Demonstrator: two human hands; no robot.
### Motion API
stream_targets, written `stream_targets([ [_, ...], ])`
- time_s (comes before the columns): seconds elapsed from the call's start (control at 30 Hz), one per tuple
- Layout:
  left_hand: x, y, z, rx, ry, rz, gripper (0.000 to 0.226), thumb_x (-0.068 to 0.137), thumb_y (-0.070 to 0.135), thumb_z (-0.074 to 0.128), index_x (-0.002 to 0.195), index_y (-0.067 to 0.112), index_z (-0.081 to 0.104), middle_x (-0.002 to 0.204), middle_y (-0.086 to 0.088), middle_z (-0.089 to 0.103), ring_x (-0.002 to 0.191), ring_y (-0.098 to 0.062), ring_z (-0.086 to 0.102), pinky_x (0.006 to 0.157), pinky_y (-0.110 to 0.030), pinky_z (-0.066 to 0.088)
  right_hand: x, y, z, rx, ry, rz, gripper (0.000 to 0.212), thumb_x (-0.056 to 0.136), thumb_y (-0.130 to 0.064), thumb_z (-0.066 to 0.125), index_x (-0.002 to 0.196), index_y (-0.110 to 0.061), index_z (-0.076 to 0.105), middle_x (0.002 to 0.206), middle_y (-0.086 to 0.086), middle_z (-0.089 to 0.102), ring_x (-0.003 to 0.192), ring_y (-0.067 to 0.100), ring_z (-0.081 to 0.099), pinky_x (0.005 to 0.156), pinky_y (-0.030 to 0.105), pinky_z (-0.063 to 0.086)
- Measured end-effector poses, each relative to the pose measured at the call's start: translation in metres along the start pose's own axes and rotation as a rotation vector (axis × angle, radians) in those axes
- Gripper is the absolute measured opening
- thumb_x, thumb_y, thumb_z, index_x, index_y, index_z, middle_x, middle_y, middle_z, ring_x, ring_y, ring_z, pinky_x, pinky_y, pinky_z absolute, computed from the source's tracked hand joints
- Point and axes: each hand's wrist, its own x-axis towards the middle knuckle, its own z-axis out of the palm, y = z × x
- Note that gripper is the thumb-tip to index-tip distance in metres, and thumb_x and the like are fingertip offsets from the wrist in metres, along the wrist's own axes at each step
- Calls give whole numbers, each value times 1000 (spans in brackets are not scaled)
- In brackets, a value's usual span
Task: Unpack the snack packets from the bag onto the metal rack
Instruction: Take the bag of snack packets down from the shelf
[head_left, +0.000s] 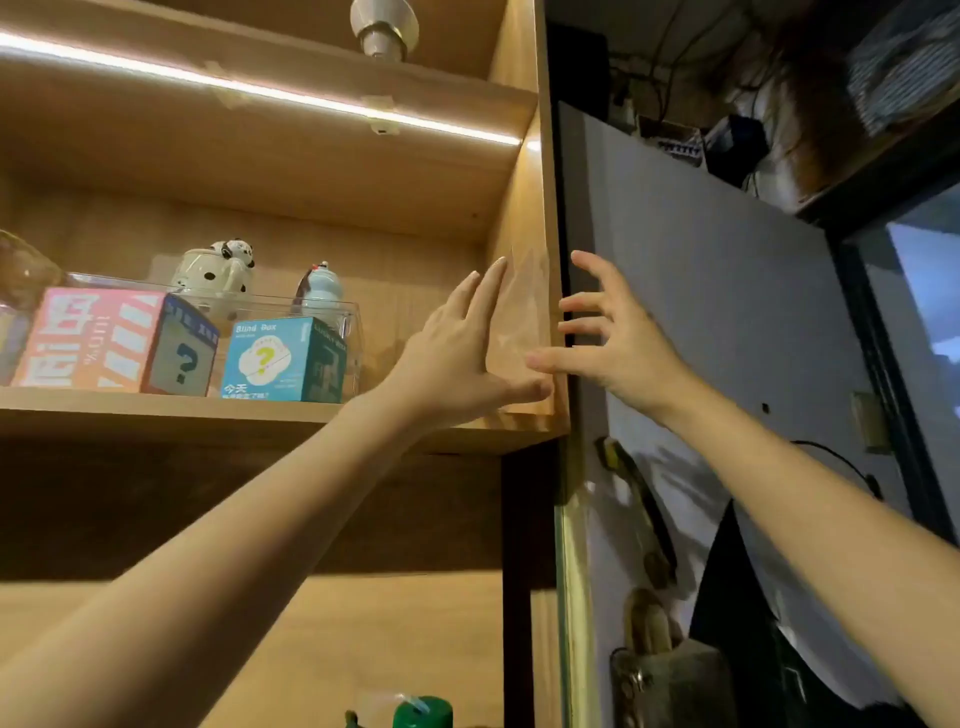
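Both arms reach up toward a wooden shelf unit. Left hand (462, 353) is spread wide, fingers straight, flat against the inside of the cabinet side panel (524, 291), thumb at its front edge. It holds nothing. Right hand (618, 338) is also spread wide, fingers splayed and slightly bent, just right of the same panel; thumb lies near the left thumb, fingertips at the panel's outer edge by a dark gap. Whether it touches the wood, cannot tell.

Left of the left hand, on the shelf board (208, 415): a teal box (283, 361), a pink box (111, 340), a spotted ceramic pot (218, 273) and a small bottle figure (319, 286) behind them.

Right of the right hand: a grey board (727, 322).

No snack packets, bag or metal rack in sight.
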Motion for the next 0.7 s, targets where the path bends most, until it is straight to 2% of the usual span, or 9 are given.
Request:
stream_targets([
  [0.07, 2, -7, 12, -38, 15, 0, 110, 69, 56, 66, 144, 27, -10, 158, -1, -1, 143, -25, 7, 113, -54, 20, 0, 12, 7, 103, 45, 142, 93, 66, -36, 79, 139, -32, 22, 123, -4, 46, 106, 14, 53, 82, 28, 48],
  [0.17, 6, -24, 35, -6, -48, -72, 117, 63, 66, 62, 143, 28, -14, 158, -3, -3, 143, -27, 9, 111, -57, 22, 2, 34, 13, 242, -5, 364, 77, 72, -40, 72, 135, -19, 32, 130, 8, 52, 110, 22, 57, 94, 38, 49],
  [0.23, 11, -33, 45, 56, -82, -119, 117, 62, 69, 60, 144, 27, -12, 158, -5, 1, 142, -29, 15, 111, -57, 24, 8, 37, 11, 409, -68, 470, 67, 78, -43, 66, 131, -14, 38, 121, 13, 58, 105, 25, 61, 90, 37, 51],
  [0.3, 15, -42, 53, 109, -74, -127, 102, 71, 63, 59, 146, 22, 3, 155, -8, 19, 137, -29, 29, 108, -53, 30, 15, 37, 12, 522, -127, 530, 66, 82, -46, 60, 132, -10, 38, 118, 16, 58, 106, 30, 61, 90, 38, 51],
  [0.33, 16, -45, 58, 123, -59, -118, 88, 78, 56, 57, 145, 19, 15, 149, -10, 33, 131, -27, 39, 106, -50, 36, 18, 37, 14, 542, -152, 567, 67, 83, -47, 57, 134, -8, 36, 122, 20, 55, 109, 33, 59, 93, 40, 49],
  [0.43, 16, -49, 66, 124, 51, -63, 41, 91, 39, 48, 126, 19, 53, 114, -8, 67, 98, -21, 62, 84, -35, 50, 29, 33, 23, 540, -172, 642, 69, 86, -43, 55, 138, -5, 30, 135, 25, 46, 118, 38, 53, 101, 44, 45],
  [0.5, 13, -48, 69, 156, 92, -23, 34, 94, 37, 42, 113, 19, 63, 93, -4, 71, 80, -19, 63, 70, -31, 49, 34, 32, 31, 485, -138, 659, 65, 86, -34, 59, 137, -6, 31, 134, 26, 46, 116, 38, 54, 100, 45, 46],
  [0.63, 9, -50, 74, 168, 145, 45, 33, 94, 36, 41, 114, 20, 63, 102, -7, 72, 89, -23, 65, 78, -41, 54, 42, 29, 47, 312, -98, 704, 59, 86, -23, 62, 136, -7, 35, 129, 29, 49, 110, 37, 58, 95, 44, 50],
  [0.7, 7, -51, 76, 183, 167, 74, 33, 94, 35, 41, 117, 21, 61, 109, -7, 70, 95, -23, 64, 81, -41, 53, 44, 27, 51, 271, -84, 707, 53, 89, -16, 57, 136, -7, 34, 132, 28, 46, 109, 37, 59, 93, 43, 51],
])
